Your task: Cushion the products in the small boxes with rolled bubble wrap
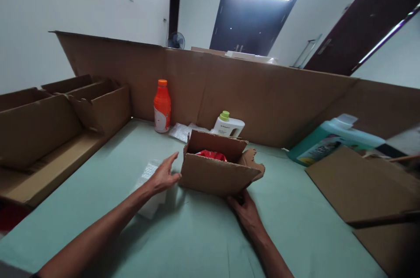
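Observation:
In the middle of the table stands a small open cardboard box (215,176), its flaps up and a red shiny packet (212,154) partly visible inside. My left hand (163,176) is by the box's left end, thumb and fingers apart; whether the fingertips touch the cardboard I cannot tell. At the lower right corner, my right hand (246,213) grips the box from below, some fingers hidden under it. Beneath my left wrist lies a clear bubble-wrap piece (149,208).
Behind the box are a white bottle with a green cap (226,125), more bubble wrap (180,131) and an orange bottle (162,107). Large cardboard boxes (39,129) stand left. A teal jug (323,140) and cardboard sheets (357,186) lie right. A cardboard wall (256,94) borders the back.

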The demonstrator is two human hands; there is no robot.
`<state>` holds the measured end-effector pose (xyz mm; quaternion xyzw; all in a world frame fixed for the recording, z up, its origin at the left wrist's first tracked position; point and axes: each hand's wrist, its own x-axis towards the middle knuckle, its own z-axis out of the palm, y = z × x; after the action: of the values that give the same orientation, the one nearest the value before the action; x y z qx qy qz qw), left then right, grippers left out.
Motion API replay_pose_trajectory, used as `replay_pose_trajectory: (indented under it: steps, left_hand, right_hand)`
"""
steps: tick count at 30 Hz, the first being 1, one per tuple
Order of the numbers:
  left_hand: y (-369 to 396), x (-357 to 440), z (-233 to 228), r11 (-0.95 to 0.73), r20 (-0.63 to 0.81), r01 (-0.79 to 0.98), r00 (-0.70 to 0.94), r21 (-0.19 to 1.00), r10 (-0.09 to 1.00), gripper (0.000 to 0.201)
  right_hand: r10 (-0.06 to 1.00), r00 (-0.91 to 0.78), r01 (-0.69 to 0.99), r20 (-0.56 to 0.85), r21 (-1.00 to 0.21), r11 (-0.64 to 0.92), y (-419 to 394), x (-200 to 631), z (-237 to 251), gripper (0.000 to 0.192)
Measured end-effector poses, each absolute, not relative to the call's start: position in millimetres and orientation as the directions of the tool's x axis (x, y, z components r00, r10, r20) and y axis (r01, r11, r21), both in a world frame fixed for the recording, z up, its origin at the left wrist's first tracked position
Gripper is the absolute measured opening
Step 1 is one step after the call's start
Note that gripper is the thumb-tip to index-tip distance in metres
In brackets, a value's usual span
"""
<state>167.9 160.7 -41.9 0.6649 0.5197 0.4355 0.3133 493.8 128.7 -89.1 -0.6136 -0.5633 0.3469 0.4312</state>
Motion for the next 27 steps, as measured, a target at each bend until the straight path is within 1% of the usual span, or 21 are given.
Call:
replay_pose_trajectory:
  steps: [2, 3, 6, 9, 13, 18, 22, 24, 27]
  left_hand:
    - [158.9, 186.5, -54.4, -0.305, 0.259, 0.360, 0.171, 0.882, 0.951, 0.068]
    - [154.3, 191.8, -62.2, -0.317, 0.268, 0.340, 0.184, 0.885, 0.946, 0.066]
    - [132.8, 193.4, -85.0, -0.331, 0.305, 0.345, 0.129, 0.878, 0.944, 0.065]
    - [114.7, 187.7, -96.5, -0.323, 0.311, 0.389, 0.095, 0.863, 0.946, 0.062]
    - [106.8, 189.6, -94.8, -0.293, 0.298, 0.439, 0.058, 0.850, 0.953, 0.052]
    - [107.4, 194.5, -88.6, -0.278, 0.283, 0.429, 0.054, 0.860, 0.958, 0.046]
    - [117.4, 195.3, -88.1, -0.195, 0.217, 0.413, -0.006, 0.889, 0.976, 0.041]
    - [123.8, 195.5, -85.8, -0.170, 0.201, 0.413, -0.032, 0.895, 0.979, 0.043]
    - [125.3, 185.7, -72.4, -0.195, 0.244, 0.461, -0.049, 0.866, 0.969, 0.053]
  right_hand:
    - [0.989, 0.139, 0.406, 0.057, -0.914, -0.004, 123.4, 493.7, -86.0, 0.059]
    - [0.986, 0.152, 0.427, 0.062, -0.904, -0.008, 119.6, 493.8, -85.6, 0.055]
    - [0.988, 0.144, 0.508, 0.055, -0.861, -0.027, 106.9, 493.6, -89.2, 0.043]
    - [0.990, 0.139, 0.555, 0.034, -0.831, -0.049, 96.8, 492.6, -96.7, 0.039]
    - [0.975, 0.213, 0.581, 0.064, -0.810, -0.074, 89.8, 493.5, -106.6, 0.042]
    - [0.983, 0.172, 0.627, 0.057, -0.776, -0.065, 91.5, 495.6, -108.3, 0.040]
    - [0.972, 0.193, 0.631, 0.136, -0.775, -0.017, 104.9, 486.6, -98.9, 0.040]
    - [0.977, 0.151, 0.642, 0.151, -0.767, 0.019, 112.4, 481.9, -93.8, 0.039]
    - [0.983, 0.092, 0.667, 0.159, -0.743, 0.057, 116.8, 481.9, -88.5, 0.037]
